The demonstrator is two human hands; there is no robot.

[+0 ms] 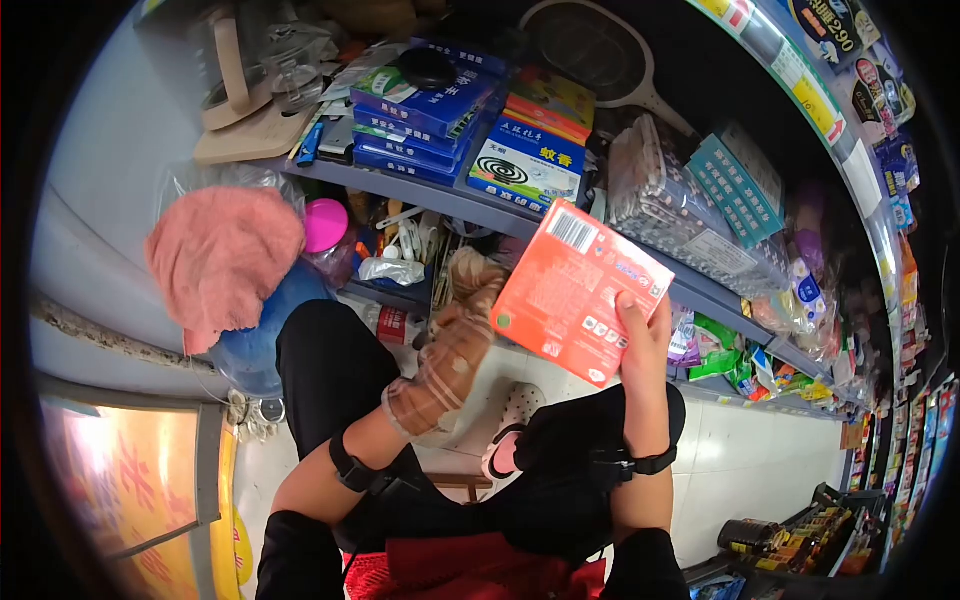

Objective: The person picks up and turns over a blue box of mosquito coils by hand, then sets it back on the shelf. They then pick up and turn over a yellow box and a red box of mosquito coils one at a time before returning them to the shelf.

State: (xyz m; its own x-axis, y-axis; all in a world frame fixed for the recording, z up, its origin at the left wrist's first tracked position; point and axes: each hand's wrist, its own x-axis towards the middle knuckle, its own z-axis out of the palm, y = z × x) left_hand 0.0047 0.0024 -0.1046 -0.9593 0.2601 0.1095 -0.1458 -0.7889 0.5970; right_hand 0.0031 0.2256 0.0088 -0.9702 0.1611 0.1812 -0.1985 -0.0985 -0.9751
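Observation:
My right hand [645, 335] grips a flat red-orange box [575, 290] by its right edge, thumb on the printed face. The box is tilted, with a barcode at its upper left. My left hand [440, 375] is wrapped in a thin brown checked cloth [475, 275], bunched about the fingers beside the box's left edge. The cloth hides most of the fingers, which look curled. Just behind the box, on the shelf, lies a blue mosquito coil box [525, 165] with a black spiral printed on it.
Stacked blue boxes [420, 120] and a racket [590, 50] occupy the shelf [400, 188]. Wrapped packs [660, 200] and a teal box [735, 190] stand to the right. A pink towel [225, 260] hangs at left over a blue container [260, 345]. Bottles [800, 535] lie low right.

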